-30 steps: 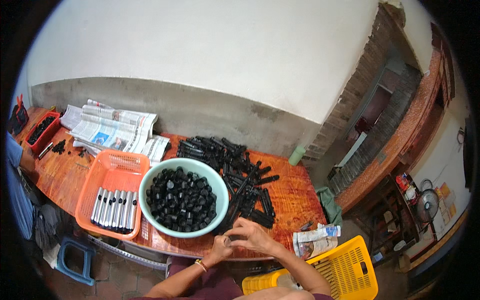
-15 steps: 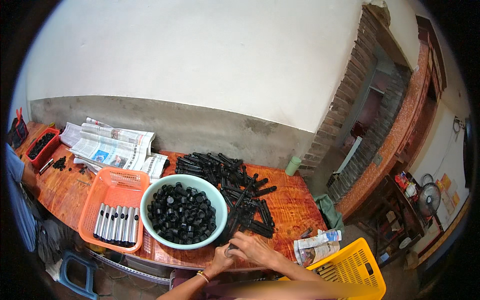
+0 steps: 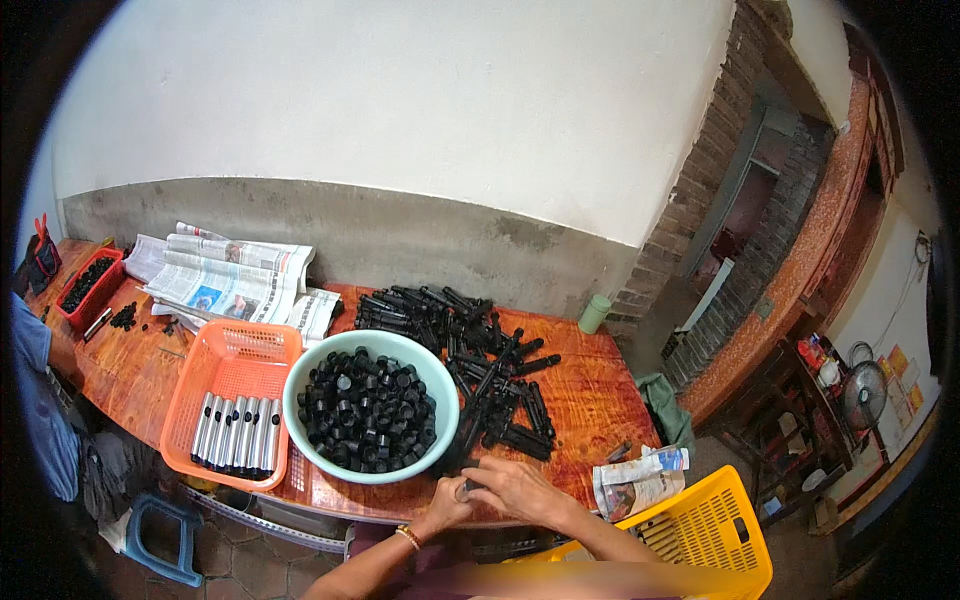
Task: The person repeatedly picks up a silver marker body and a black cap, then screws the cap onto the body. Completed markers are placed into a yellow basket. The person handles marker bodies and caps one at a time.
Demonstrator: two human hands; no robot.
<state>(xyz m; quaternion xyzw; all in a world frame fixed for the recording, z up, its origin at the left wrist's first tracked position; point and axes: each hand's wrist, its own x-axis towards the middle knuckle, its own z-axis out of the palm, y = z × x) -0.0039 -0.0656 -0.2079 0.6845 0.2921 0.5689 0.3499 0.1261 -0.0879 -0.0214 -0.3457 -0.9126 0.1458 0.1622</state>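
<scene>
My left hand (image 3: 445, 506) and my right hand (image 3: 517, 491) meet at the table's front edge, both closed around a silver-grey tube-like piece (image 3: 467, 488). Only a bit of it shows between the fingers, so its full shape is hidden. Right behind the hands lies a pile of black rod-like parts (image 3: 510, 400). To their left stands a pale green basin (image 3: 452, 415) full of short black caps (image 3: 370, 420). An orange basket (image 3: 185, 365) left of the basin holds a row of silver tubes (image 3: 238, 430) with black ends.
A yellow basket (image 3: 715, 530) with several tubes stands at my right, beside folded paper (image 3: 640, 482). Newspapers (image 3: 235, 280), a red tray of small black parts (image 3: 112, 292) and a green cup (image 3: 594, 314) are on the table (image 3: 590, 390). Another person's sleeve (image 3: 40, 400) shows at left.
The view has shifted slightly, so the table sits a little higher in the picture. Both hands stay together around the grey piece, with the fingers slightly turned.
</scene>
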